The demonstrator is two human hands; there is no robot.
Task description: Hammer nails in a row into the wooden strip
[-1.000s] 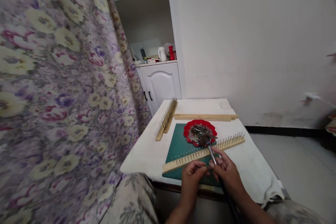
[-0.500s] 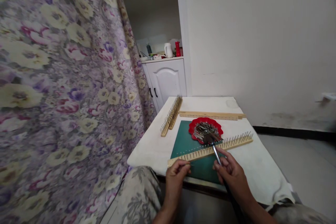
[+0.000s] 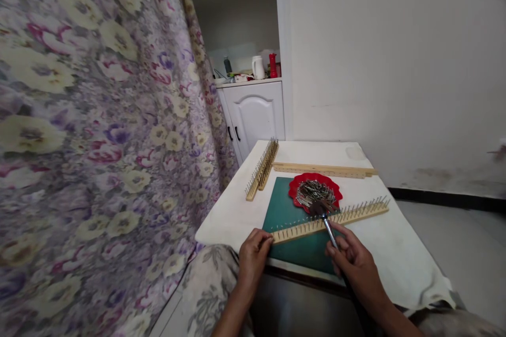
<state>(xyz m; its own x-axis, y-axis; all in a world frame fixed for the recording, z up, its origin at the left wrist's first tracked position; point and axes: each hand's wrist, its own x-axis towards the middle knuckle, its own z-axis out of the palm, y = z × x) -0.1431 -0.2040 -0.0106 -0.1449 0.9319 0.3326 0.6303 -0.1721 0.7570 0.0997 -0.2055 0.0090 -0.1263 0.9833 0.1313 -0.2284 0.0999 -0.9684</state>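
Observation:
My left hand [image 3: 253, 254] is closed in a pinch at the left end of a wooden strip [image 3: 300, 231] and covers that end. The thin nail seen in its fingertips a moment ago is mostly hidden now. Several nails stand in a row along the strip, which lies slanted across a green mat [image 3: 279, 205]. My right hand [image 3: 353, 260] is wrapped round a hammer [image 3: 331, 233] with a shiny metal neck and a dark head. The hammer head is in front of the near rim of a red scalloped dish [image 3: 293, 189] heaped with loose nails [image 3: 314, 189].
Two nail-studded strips [image 3: 263, 168] lie at the table's left back. Bare wooden strips [image 3: 316, 169] lie along the back, behind the dish. A white cloth [image 3: 227, 221] covers the table. A floral curtain [image 3: 118, 158] hangs on the left, and a white cabinet [image 3: 256, 116] stands beyond.
My left hand has moved left onto the end of the strip, its fingertips turned in towards the wood. My right hand keeps the hammer in nearly the same place. The view has shifted slightly.

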